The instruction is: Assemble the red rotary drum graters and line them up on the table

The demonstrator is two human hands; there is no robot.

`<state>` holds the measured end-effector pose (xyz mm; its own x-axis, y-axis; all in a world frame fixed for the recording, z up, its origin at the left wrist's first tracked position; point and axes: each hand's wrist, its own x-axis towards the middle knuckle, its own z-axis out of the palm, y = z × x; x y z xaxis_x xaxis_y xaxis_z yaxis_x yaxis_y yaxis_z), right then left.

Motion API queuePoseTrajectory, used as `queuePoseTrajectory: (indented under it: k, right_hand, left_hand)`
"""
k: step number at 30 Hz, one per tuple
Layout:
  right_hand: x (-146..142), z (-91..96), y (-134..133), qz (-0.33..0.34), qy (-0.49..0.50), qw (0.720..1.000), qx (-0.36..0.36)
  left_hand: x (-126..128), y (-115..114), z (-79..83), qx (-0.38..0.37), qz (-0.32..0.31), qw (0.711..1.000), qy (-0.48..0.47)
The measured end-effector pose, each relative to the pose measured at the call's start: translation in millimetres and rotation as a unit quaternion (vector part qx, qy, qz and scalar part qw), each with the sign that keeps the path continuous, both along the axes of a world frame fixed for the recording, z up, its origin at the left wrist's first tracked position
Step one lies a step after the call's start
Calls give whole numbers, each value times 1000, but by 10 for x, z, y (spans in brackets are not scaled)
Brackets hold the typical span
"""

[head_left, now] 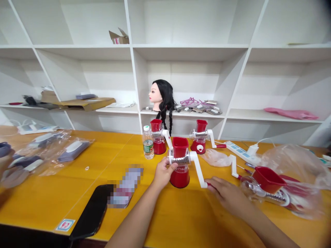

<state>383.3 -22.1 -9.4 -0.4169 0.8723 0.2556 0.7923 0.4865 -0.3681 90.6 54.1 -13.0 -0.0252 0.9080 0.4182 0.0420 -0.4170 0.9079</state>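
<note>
A red-and-white rotary drum grater [179, 165] stands upright on the yellow wooden table [181, 220], with a red hopper, metal drum and red suction base. My left hand [163, 173] grips its body beside the drum. My right hand [224, 196] reaches to the end of the white crank, fingers at the red knob [208, 185]. Two more upright graters [159, 137] [199, 136] stand behind it. Another lies on its side in clear plastic [266, 182] to the right of my right hand.
A water bottle [148, 143] stands near the graters. A black phone [91, 210] and a blurred packet [125, 186] lie left of my hands. Bagged items [51, 155] sit at the left, a power strip [241, 153] at the back. White shelves hold a mannequin head [161, 96].
</note>
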Motion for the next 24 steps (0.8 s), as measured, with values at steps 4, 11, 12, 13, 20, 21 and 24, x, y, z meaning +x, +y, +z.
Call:
queuePoseTrajectory:
  k: [4,11,12,13,20,21,24]
  right_hand:
    - [-57,295,-328,-2,-24,997,74]
    - [-234,862,-194,24,-6,969,247]
    - [-256,935,-127,21,-1,962,273]
    - [-275,1002,-56,21,1,956,292]
    - [-339,1316,314,68,-1,951,301]
    - [-343,1343,346,67,-2,951,302]
    - [-352,1399,431,60,-2,950,306]
  left_hand:
    - [-32,59,-85,3,-7,1000,6]
    - [-53,65,-52,-4,-41,999,-8]
    - [-55,68,-47,-4,-46,999,-13]
    - [-58,73,-45,-6,-49,999,-20]
    - [-93,105,-38,-26,-77,995,-58]
    - [-96,104,-30,-26,-83,994,-60]
    - [-102,100,-6,-28,-86,993,-70]
